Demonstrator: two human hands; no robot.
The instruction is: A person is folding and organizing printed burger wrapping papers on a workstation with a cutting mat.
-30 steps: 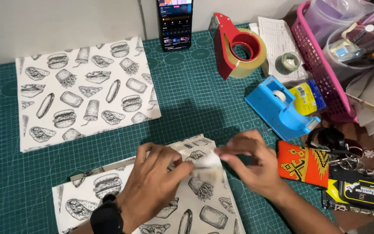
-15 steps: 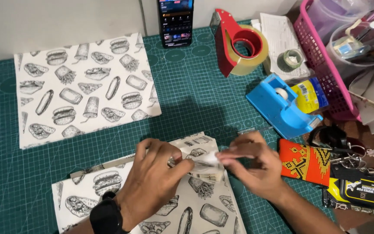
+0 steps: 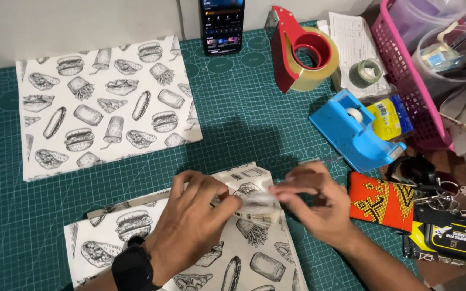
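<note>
Both hands' grip (image 3: 254, 196) closer together, pinching clear tape (image 3: 260, 203) over printed paper (image 3: 244, 258), blue dispenser (image 3: 354, 132) nearby.

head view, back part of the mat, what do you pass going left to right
printed paper sheet → phone → red tape gun → small tape roll → pink basket

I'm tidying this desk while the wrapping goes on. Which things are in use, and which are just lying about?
In use:
left hand and right hand, pinching a clear strip of tape
printed wrapped parcel under them

Lying about:
second printed parcel
blue tape dispenser, nearest the hands
red packing-tape gun
phone
pink basket
orange beaded pouch
keys
</note>
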